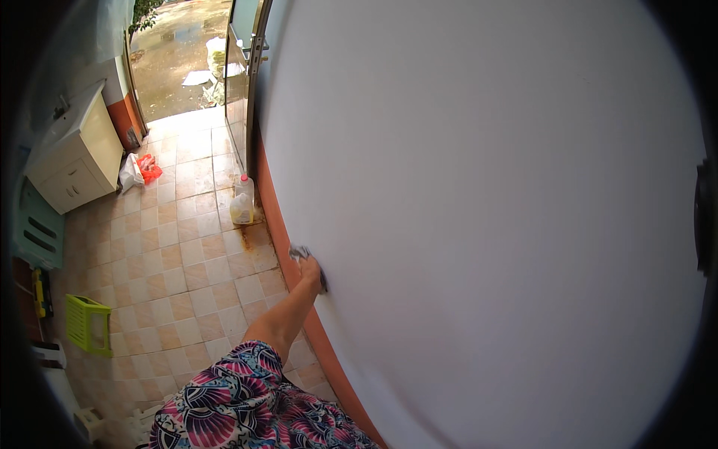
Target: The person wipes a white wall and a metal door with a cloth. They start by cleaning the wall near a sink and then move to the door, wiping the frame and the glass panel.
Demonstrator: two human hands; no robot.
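Note:
My left hand presses a crumpled grey cloth against the low part of a white wall, just above its orange-painted base band. A darker edge of the cloth shows beside the palm, and the fingers are partly hidden. The bare forearm reaches up from a patterned short sleeve at the bottom of the view. My right hand is out of view.
Plastic jugs stand on the tiled floor near the open door. At left are a white sink cabinet, red and white plastic bags and a green plastic stool. A dark object sits at the right edge.

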